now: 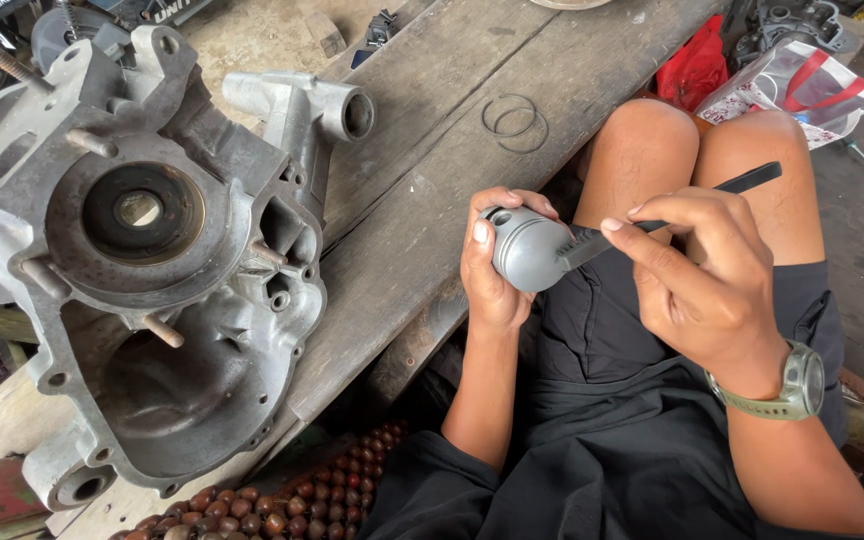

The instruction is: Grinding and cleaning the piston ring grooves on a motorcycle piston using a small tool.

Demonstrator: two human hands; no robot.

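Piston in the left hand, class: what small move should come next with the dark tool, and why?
Probably draw the dark flat tool a little further along the piston side. The right hand already has its tip against the piston, and the left hand grips it steady.

Weathered wooden plank bench (422, 210), grey metal engine casing (142, 250) lying on it, thin wire rings (515, 122) near the far edge

An engine crankcase (142, 260) and two wire rings (515, 121) lie on wooden planks (432, 190).
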